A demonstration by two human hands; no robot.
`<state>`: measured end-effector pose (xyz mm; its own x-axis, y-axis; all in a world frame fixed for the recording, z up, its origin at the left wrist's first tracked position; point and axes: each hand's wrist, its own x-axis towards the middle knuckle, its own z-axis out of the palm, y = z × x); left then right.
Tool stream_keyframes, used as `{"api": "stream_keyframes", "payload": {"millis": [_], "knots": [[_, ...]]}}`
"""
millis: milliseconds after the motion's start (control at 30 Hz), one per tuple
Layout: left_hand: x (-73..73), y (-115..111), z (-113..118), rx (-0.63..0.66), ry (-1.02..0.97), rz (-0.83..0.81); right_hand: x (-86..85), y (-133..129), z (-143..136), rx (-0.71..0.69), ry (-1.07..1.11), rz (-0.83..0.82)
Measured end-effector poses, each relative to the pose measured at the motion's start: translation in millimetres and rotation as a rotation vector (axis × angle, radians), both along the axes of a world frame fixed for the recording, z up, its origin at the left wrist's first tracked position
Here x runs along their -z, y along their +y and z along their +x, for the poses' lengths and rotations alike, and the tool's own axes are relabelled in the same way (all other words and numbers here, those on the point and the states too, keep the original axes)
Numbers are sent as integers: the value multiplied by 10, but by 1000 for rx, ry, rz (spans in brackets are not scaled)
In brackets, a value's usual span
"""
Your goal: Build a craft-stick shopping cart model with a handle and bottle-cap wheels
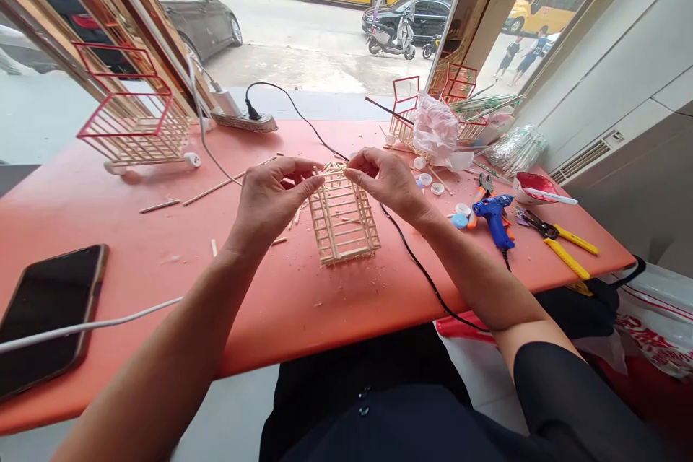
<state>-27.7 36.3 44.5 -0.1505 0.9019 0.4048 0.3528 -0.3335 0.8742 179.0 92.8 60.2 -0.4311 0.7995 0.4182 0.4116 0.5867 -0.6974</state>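
A small cart-like frame of pale wooden sticks (328,225), built of narrow rails and slats, stands at the middle of the table with its far end between my hands. My left hand (266,196) closes thumb and fingers on its far left corner. On the far right corner, the thumb and fingertips of my right hand (388,182) pinch together. Whether either pinch also holds a separate loose stick is too small to make out. Wood crumbs and short stick pieces lie around the frame.
A finished-looking stick cart with red trim (130,123) stands at left, above a phone (51,307). At right lie a blue glue gun (494,215), yellow-handled pliers (568,249), bottle caps (437,188) and a cup of red paint (533,188). A black cable (416,267) crosses beside my right arm.
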Motion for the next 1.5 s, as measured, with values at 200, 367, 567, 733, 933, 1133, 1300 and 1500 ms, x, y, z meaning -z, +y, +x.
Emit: {"api": "stream_keyframes", "payload": {"millis": [200,367,567,733,933,1133,1300,1500], "knots": [[27,0,0,-5,-7,7,-13,-14,-26,-4,-12,4],[36,8,5,-18,-15,20,-46,-54,-48,33,-50,24],[45,14,32,-37,-3,16,-78,-105,-51,60,-80,26],[47,9,51,-63,49,26,-68,-112,-57,69,-92,44],[45,-9,61,-86,113,54,-18,-91,-74,94,-121,62],[53,-12,81,-102,144,79,3,-93,-71,101,-123,67],[32,-24,81,-89,170,77,-23,-128,-66,82,-118,55],[30,-23,73,-93,181,76,-68,-92,0,65,-129,32]]}}
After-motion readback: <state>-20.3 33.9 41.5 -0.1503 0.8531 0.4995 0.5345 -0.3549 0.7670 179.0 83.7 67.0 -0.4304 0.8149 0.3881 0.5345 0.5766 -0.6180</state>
